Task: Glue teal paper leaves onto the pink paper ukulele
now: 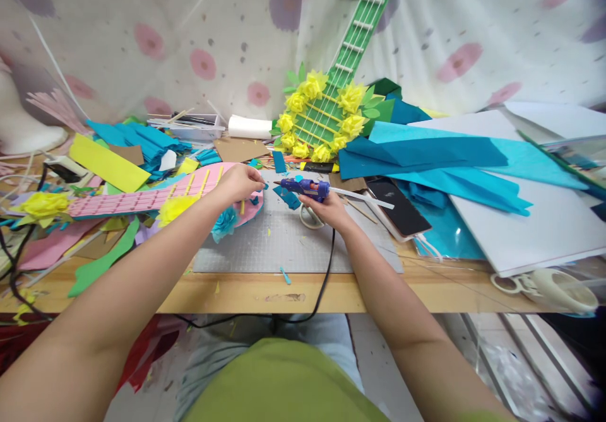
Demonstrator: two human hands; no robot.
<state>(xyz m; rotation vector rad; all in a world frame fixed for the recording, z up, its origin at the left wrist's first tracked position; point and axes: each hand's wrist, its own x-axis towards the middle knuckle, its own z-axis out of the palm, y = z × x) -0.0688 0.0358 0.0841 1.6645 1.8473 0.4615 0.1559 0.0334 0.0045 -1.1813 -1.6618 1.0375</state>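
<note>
My right hand (326, 206) is wrapped round a blue hot glue gun (305, 187). Its nozzle points left and a long white glue stick (362, 197) sticks out of its back. Just left of the nozzle, my left hand (240, 182) is closed in a pinch over the body of a pink paper guitar (208, 179). A tiny blue bit shows at those fingertips, too small to name for sure. The pink guitar carries yellow strips, a yellow paper flower (176, 210) and a blue paper flower (224, 222). Scissors (311, 217) lie partly hidden by my right hand.
A grey cutting mat (274, 255) with paper scraps lies on the wooden table (303, 293). Behind stands a green guitar (322, 119) with yellow flowers. A phone (400, 207), blue paper (426, 157) and tape (563, 289) lie right. The gun's black cord (326, 283) hangs over the front edge.
</note>
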